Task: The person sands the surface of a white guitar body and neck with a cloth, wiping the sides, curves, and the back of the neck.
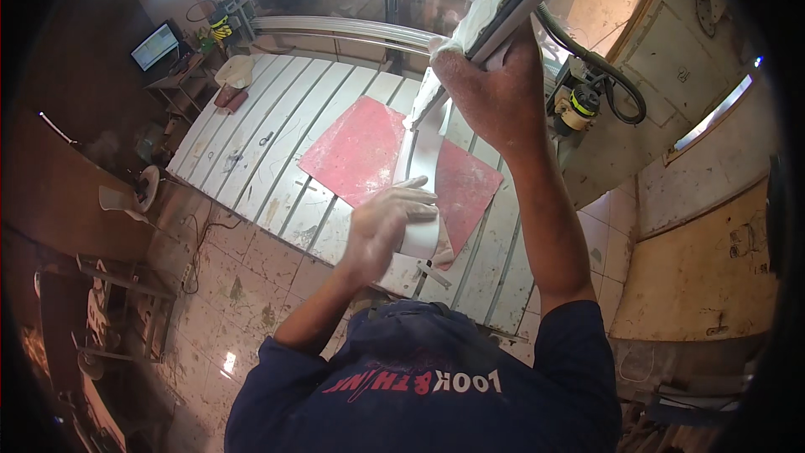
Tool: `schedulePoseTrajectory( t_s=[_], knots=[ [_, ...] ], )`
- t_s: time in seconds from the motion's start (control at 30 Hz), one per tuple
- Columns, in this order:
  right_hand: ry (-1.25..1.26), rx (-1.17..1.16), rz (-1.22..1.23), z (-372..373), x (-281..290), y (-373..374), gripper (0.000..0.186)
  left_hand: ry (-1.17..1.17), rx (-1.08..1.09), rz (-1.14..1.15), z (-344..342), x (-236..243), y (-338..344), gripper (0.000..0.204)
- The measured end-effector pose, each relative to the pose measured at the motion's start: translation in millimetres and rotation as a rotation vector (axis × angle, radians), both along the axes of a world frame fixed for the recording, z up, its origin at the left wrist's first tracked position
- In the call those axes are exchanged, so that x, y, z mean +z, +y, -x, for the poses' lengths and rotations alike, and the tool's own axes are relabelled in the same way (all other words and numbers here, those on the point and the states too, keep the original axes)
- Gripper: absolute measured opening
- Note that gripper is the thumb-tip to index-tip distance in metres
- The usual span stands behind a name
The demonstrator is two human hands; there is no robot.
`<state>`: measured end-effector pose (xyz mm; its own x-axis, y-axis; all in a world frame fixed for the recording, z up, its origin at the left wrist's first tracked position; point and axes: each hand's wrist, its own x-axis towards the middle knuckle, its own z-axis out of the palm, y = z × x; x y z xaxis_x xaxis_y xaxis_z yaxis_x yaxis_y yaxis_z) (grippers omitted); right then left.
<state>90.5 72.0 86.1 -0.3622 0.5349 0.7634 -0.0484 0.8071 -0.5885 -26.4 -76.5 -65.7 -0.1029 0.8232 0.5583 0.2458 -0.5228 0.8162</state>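
Observation:
My right hand (495, 88), raised close to the camera, is closed around a long dark-and-silver bar (524, 4) with a ragged white layer along one side. The bar slants down toward the table's middle, and its narrow white lower end meets a smooth, curved white strip (422, 164). My left hand (381, 231), dusted white, has its fingers laid across the lower part of that strip; its thumb is hidden. Beneath them a dusty pink sheet (360, 147) lies on the slatted white table (277, 122). A small grey flat piece (434, 275) lies near the table's front edge.
A pale cloth-like item (235, 71) sits at the table's far left corner. Metal rails (344, 29) run along the back, with machine heads (579, 105) at either side. A monitor (155, 46) stands far left. Boards (696, 256) lean at right; a cable (197, 252) trails over the tiled floor.

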Motion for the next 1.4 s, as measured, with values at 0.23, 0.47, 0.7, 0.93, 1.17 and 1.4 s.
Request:
schedulePoseTrajectory(
  t_s=[0.23,0.47,0.7,0.93,1.17,1.4],
  knots=[
    [0.153,0.169,-0.14,16,-3,17,0.043,0.115,0.32,-0.062,41,19,81,0.098],
    [0.05,0.208,-0.109,29,17,-2,0.037,0.053,0.313,-0.202,41,31,135,0.054],
    [-0.239,0.229,0.038,-34,56,-10,0.042,-0.319,0.376,-0.328,59,51,137,0.024],
    [-0.256,-0.009,-0.336,-101,15,-49,0.039,-0.367,0.362,-0.321,68,97,124,0.015],
    [-0.315,-0.184,-0.421,-112,-39,-86,0.047,-0.143,0.513,-0.274,40,86,124,0.018],
    [-0.381,-0.419,-0.462,-123,-63,-96,0.046,-0.124,0.447,-0.145,4,90,137,0.027]
  ],
)
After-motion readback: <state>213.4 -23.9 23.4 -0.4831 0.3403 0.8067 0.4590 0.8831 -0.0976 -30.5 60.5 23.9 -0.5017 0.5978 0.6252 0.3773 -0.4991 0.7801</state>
